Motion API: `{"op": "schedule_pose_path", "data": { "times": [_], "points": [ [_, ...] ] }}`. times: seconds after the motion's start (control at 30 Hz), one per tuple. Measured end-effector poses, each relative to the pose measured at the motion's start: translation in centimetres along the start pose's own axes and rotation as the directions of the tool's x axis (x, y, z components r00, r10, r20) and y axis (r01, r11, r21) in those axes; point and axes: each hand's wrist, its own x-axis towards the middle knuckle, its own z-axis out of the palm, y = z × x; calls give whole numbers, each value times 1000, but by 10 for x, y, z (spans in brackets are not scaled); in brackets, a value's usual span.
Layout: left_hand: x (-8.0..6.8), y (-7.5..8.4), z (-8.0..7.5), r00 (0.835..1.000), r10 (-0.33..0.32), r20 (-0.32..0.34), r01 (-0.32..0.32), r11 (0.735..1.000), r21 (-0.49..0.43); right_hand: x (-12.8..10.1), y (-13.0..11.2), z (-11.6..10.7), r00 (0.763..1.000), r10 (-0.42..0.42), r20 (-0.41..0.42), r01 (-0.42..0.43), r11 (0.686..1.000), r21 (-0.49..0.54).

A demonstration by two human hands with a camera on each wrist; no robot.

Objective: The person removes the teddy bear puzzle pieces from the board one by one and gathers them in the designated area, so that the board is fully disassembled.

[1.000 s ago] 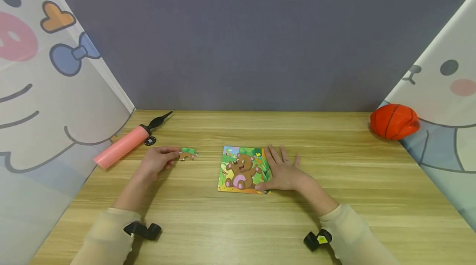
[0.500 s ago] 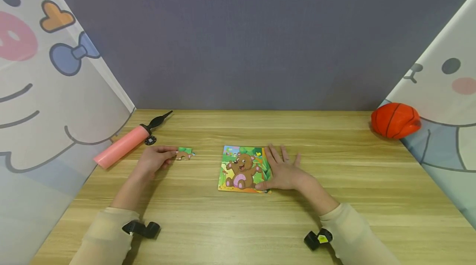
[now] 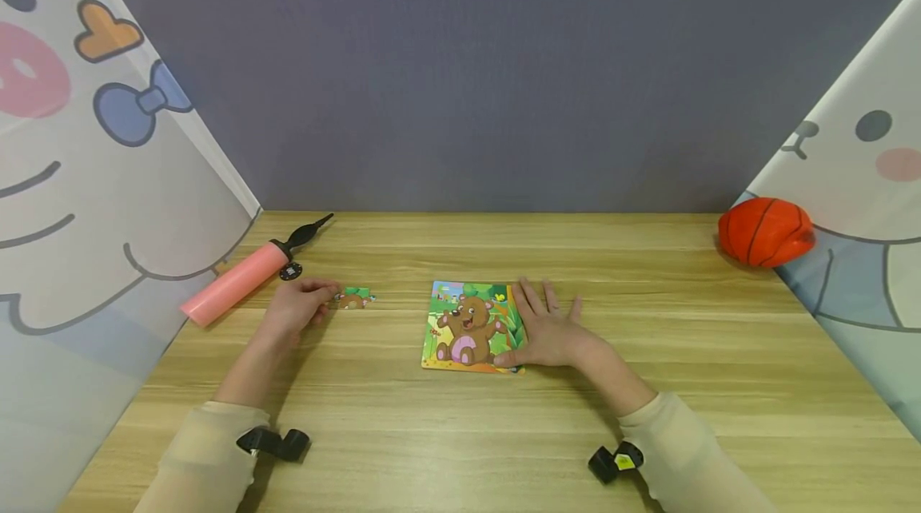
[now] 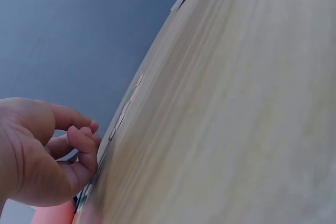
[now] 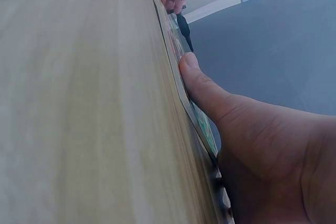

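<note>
While the right hand point(image 3: 550, 333) is lying flat with straight fingers on the right edge of the square colourful bear jigsaw board point(image 3: 468, 327) on the light wooden worktop point(image 3: 647, 321), the left hand point(image 3: 293, 309) is pinching a small green-and-brown loose puzzle piece point(image 3: 354, 299) left of that board, its grip closing on the piece.

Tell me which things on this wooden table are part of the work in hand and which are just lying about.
In use:
- square cartoon bear puzzle board, right hand resting flat on its right edge
- small green and brown puzzle piece, at the left hand fingertips

Lying about:
- pink cylindrical air pump
- deflated orange basketball
</note>
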Motion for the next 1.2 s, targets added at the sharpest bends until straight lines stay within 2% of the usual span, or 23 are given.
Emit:
{"op": "schedule_pose_path", "data": {
  "times": [0.17,0.33,0.6,0.8,0.97,1.2],
  "points": [
    [-1,4,5,999,49,22,-49,999,6,0,0,1,1000,-2,-3,2,1000,4],
    [1,8,17,992,95,87,-96,995,-1,0,0,1,1000,2,0,-2,1000,8],
    [3,16,47,985,92,145,-89,996,-25,-1,-1,0,1000,19,5,-19,999,31],
    [1,23,69,975,120,187,-121,993,-9,-1,-1,-1,1000,20,-5,-20,1000,9],
    [-4,30,82,966,126,225,-122,992,-31,-1,-2,-1,1000,27,-2,-27,1000,-8],
    [-3,34,99,954,140,265,-130,990,-55,-1,-1,-1,1000,24,9,-24,1000,-4]
  ]
}}
